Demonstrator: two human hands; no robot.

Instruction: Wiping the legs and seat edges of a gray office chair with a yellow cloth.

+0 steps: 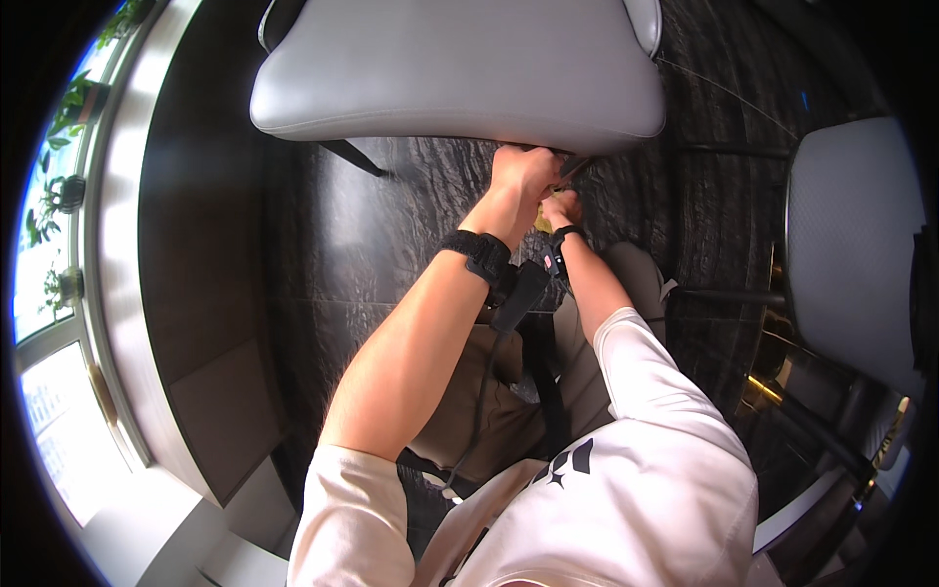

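Note:
Ahead of me stands a chair with a smooth grey seat (pixel 455 66). Both hands are together just under the seat's front edge, at the dark front chair leg (pixel 578 167) on the right. My left hand (pixel 522 170) is curled against this leg, with its fingertips hidden. Just below it, my right hand (pixel 565 207) grips a yellowish cloth (pixel 543 221) close to the same leg. Most of the cloth is covered by my hands. The other front leg (pixel 356 158) stands free on the left.
Dark veined floor tiles (pixel 440 176) lie underneath. On the right is another grey chair (pixel 855 249) with black legs. A window ledge (pixel 121 293) runs along the left, with potted plants (pixel 70 194) by the glass. A black strap and cable (pixel 480 411) hang before my body.

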